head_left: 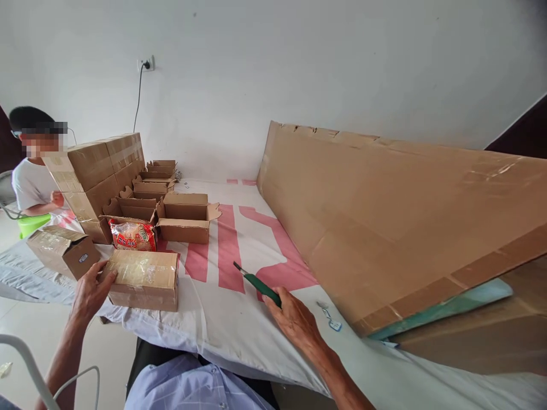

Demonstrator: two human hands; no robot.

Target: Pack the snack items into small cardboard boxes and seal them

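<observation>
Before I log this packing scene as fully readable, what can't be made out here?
Head view:
- Green-handled tool: its rear end is covered by the right hand.
- Snack packet: print too small to read.
- Open cartons: their walls hide the insides.
- Large cardboard sheet: cut off at the right edge.

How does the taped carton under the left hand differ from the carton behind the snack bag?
The taped carton is closed and sealed with glossy tape; the open carton has its flaps spread. The left hand touches the taped carton; nothing touches the open carton. Both are brown cardboard.
</observation>
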